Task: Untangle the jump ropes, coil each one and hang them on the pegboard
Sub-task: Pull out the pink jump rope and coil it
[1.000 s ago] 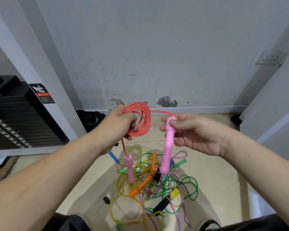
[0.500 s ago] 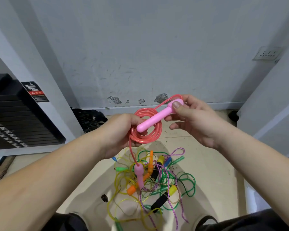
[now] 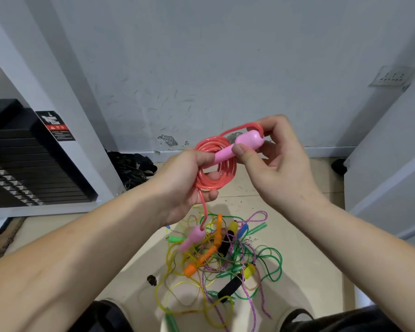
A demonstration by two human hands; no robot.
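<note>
The left hand (image 3: 185, 180) gripped the coiled pink jump rope (image 3: 203, 185), with its thumb laid over the top of the loops. Its fingers (image 3: 212, 175) curled through the middle, their tips showing inside the ring. The right hand (image 3: 273, 164) pinched one pink handle (image 3: 240, 146) between thumb and fingers at its thick end. That handle lay slanted across the front of the coil, with its narrow end touching the left thumb. A short run of rope left the thick end and arched back into the loops. From the coil's lower edge a single strand dropped to the second pink handle (image 3: 192, 237), which hung free below the left hand.

Below lay the tangle of other jump ropes (image 3: 268, 262) on the floor (image 3: 309, 271), between the person's knees, green, yellow and purple cords crossing one another. An orange handle (image 3: 203, 258) and a black foam handle (image 3: 230, 287) lay among them. Beyond, at the floor's far edge, rose the scuffed wall (image 3: 201, 68), with a black weight stack (image 3: 34, 168) along the left edge.
</note>
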